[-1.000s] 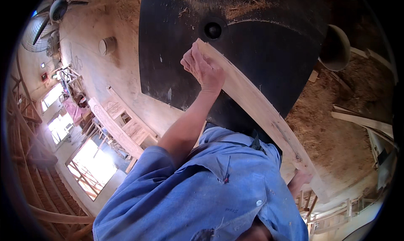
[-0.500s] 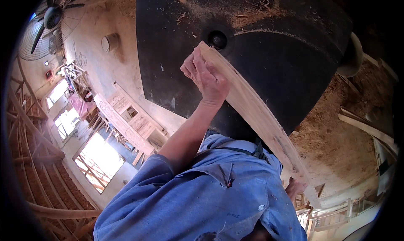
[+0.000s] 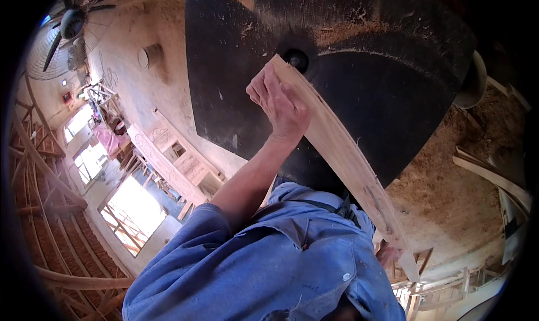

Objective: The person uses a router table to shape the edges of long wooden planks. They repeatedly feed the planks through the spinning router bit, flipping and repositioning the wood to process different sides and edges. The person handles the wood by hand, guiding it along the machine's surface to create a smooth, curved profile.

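A long, slightly curved wooden board [image 3: 348, 152] slants from the black machine table down past my right side. My left hand [image 3: 283, 109] is closed round the board near its far end, fingers wrapped over the left edge. That end lies right beside the round dark spindle [image 3: 296, 60] in the tabletop; whether they touch I cannot tell. Toward the near end of the board, my right hand [image 3: 387, 253] grips it low at my side, with part of the fingers hidden by the wood.
Sawdust and shavings lie on the black machine table [image 3: 241, 96]. A large caged fan [image 3: 72, 23] stands at the far left. Carved wooden panels [image 3: 191, 166] lean at the left. Several wood strips [image 3: 494, 178] lie on the dusty floor at the right.
The view has shifted a little, moving the table and spindle slightly right and down in the picture. Both hands keep their hold on the board, its far end still beside the spindle.
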The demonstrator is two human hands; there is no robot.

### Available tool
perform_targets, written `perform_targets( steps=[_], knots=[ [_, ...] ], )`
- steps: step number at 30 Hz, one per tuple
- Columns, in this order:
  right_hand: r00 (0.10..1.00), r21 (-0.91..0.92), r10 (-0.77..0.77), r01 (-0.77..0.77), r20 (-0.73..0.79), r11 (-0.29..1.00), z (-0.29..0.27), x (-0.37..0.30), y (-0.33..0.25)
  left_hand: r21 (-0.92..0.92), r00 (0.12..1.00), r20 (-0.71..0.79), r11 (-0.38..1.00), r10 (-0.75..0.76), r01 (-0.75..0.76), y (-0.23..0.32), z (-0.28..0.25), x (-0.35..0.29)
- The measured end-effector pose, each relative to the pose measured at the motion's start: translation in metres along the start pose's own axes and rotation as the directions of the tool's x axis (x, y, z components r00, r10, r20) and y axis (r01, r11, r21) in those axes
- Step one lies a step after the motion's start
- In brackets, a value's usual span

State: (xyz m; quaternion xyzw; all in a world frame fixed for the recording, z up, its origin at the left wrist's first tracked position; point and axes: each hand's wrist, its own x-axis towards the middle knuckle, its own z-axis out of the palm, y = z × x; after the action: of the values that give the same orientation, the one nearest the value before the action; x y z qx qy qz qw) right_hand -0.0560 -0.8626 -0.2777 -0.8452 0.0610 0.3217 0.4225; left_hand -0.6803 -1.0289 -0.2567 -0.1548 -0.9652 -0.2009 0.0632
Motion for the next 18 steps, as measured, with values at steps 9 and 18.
perform_targets(
  steps=[9, 18],
  knots=[
    [0.999, -0.048, -0.012, 0.014, 0.046, 0.999, -0.008, -0.012, 0.009, -0.001, 1.000, -0.003, 1.000, -0.002, 0.002, 0.002, 0.001, 0.000],
    [0.999, -0.008, -0.008, 0.008, -0.045, 1.000, -0.005, -0.021, 0.006, 0.029, 1.000, 0.025, 1.000, 0.008, -0.009, 0.000, 0.002, 0.004]
  ],
)
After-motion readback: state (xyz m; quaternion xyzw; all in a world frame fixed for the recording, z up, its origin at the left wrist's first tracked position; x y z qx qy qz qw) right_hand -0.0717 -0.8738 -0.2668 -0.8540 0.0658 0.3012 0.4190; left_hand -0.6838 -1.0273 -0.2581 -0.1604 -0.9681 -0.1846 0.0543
